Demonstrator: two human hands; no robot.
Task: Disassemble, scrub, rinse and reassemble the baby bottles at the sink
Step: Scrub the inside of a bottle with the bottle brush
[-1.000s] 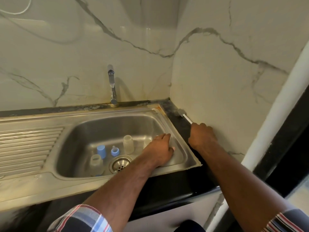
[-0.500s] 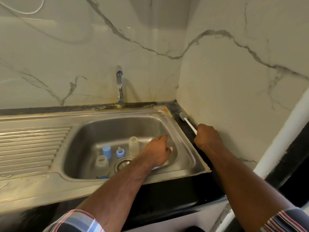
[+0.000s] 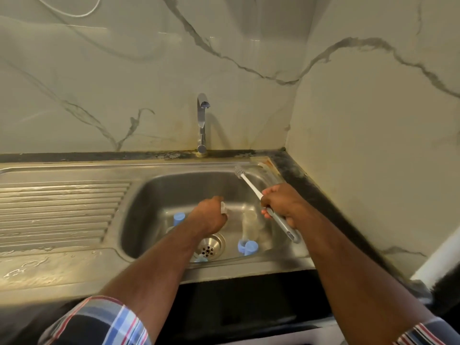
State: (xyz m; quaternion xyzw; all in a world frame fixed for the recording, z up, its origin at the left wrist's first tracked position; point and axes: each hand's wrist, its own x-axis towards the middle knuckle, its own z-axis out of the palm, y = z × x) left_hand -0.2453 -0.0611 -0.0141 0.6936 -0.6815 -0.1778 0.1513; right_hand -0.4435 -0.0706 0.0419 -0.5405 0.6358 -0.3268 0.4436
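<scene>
Bottle [image 3: 223,207], clear, is gripped by the left hand [image 3: 209,216] over the sink [image 3: 154,195]; the brush [image 3: 251,185] is clasped in the right hand [image 3: 282,204].

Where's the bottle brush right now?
The bottle brush is in the right hand, angled over the right side of the sink basin, bristles pointing toward the tap.
</scene>
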